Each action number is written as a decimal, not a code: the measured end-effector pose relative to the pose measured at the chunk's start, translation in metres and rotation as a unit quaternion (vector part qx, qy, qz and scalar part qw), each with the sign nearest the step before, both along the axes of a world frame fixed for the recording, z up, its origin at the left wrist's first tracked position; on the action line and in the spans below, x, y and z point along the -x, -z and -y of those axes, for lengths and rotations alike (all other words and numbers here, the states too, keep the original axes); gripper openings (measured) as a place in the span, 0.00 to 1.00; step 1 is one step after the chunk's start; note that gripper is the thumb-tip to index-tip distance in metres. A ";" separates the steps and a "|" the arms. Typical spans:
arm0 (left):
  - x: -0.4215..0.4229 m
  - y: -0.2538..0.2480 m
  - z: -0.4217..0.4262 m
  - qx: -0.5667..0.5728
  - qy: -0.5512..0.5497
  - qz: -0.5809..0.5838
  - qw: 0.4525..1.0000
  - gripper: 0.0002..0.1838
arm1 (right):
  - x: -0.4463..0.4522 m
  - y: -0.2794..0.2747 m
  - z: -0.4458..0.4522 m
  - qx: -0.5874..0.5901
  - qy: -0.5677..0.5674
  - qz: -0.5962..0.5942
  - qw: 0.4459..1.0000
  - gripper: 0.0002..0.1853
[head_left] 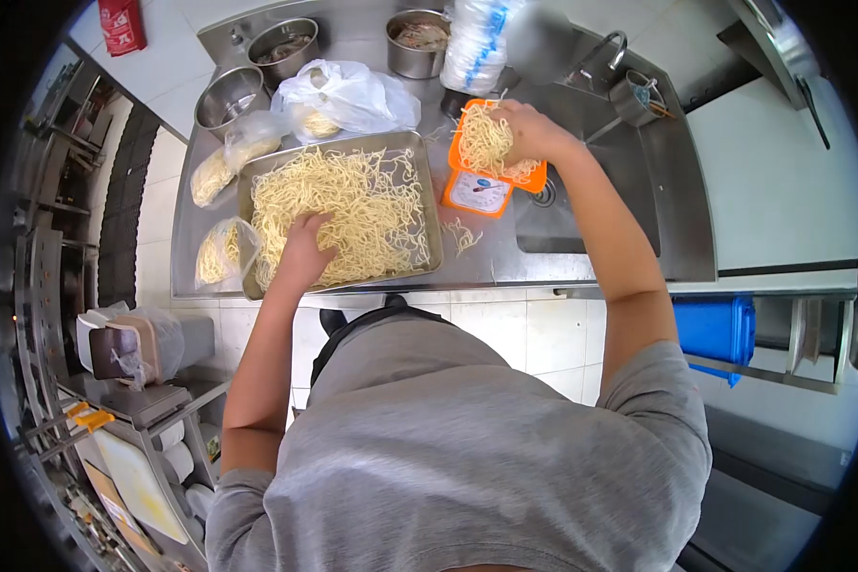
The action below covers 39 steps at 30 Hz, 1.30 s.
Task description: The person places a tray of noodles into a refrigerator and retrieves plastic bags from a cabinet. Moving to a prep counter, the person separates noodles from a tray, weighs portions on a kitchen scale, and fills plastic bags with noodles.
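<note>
A shallow metal tray [435,224] holds a spread of loose yellow noodles [353,205]. My left hand [303,252] rests on them near the tray's front left, thumb and fingers apart, fingertips partly among the strands. To the right stands an orange kitchen scale [480,194] with a round white dial. Its orange pan [534,179] carries a heap of noodles [484,138]. My right hand [534,133] curls over the right side of that heap, gripping some noodles; its palm side is hidden. A few stray strands [461,236] lie on the counter below the scale.
Bagged noodles [221,253] and a white plastic bag [353,95] border the tray. Metal pots [231,98] stand behind, beside a wrapped white stack [477,48]. At the right is a sink [591,205] with a faucet [605,52]. A blue bin [715,329] sits below.
</note>
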<state>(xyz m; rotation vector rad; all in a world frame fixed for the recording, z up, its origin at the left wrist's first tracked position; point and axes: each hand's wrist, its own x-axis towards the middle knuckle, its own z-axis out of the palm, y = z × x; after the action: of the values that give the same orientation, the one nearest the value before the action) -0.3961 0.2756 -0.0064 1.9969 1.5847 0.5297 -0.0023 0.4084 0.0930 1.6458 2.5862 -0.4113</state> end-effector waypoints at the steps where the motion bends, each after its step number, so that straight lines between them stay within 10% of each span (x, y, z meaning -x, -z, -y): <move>1: -0.001 0.000 -0.001 0.005 0.005 0.003 1.000 0.29 | 0.000 -0.004 0.000 0.003 -0.003 0.002 1.000 0.44; 11: -0.015 -0.005 -0.007 0.017 0.020 0.006 1.000 0.28 | 0.019 -0.066 0.067 -0.082 0.036 -0.231 0.969 0.23; 13: -0.013 0.005 -0.006 0.008 0.024 0.008 1.000 0.27 | 0.032 -0.047 0.097 0.071 0.076 -0.330 0.938 0.20; 17: -0.017 0.004 -0.006 0.033 0.045 0.030 0.998 0.27 | 0.046 0.089 0.121 0.166 0.045 -0.091 0.981 0.20; 23: -0.025 -0.002 -0.008 0.037 0.072 0.036 0.996 0.26 | 0.066 0.178 0.156 -0.119 0.043 -0.081 0.989 0.18; 29: -0.016 0.007 -0.002 0.055 0.056 0.029 0.996 0.25 | 0.029 0.204 0.171 -0.083 -0.023 -0.145 0.986 0.06; 35: -0.008 0.001 0.004 0.061 0.036 0.044 0.997 0.25 | 0.033 0.133 0.154 0.027 0.155 -0.362 0.919 0.04; 37: -0.006 -0.001 0.004 0.067 0.026 0.048 0.996 0.24 | 0.038 0.077 0.148 -0.066 0.179 -0.530 0.826 0.06; 39: -0.002 -0.001 0.007 0.066 0.025 0.047 0.996 0.24 | 0.036 0.017 0.135 -0.262 0.162 -0.452 0.837 0.06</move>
<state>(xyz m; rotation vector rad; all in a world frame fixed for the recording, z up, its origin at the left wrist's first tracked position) -0.3937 0.2687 -0.0057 1.8808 1.4696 0.4801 -0.0385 0.2734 0.0760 2.6089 3.2631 -0.6748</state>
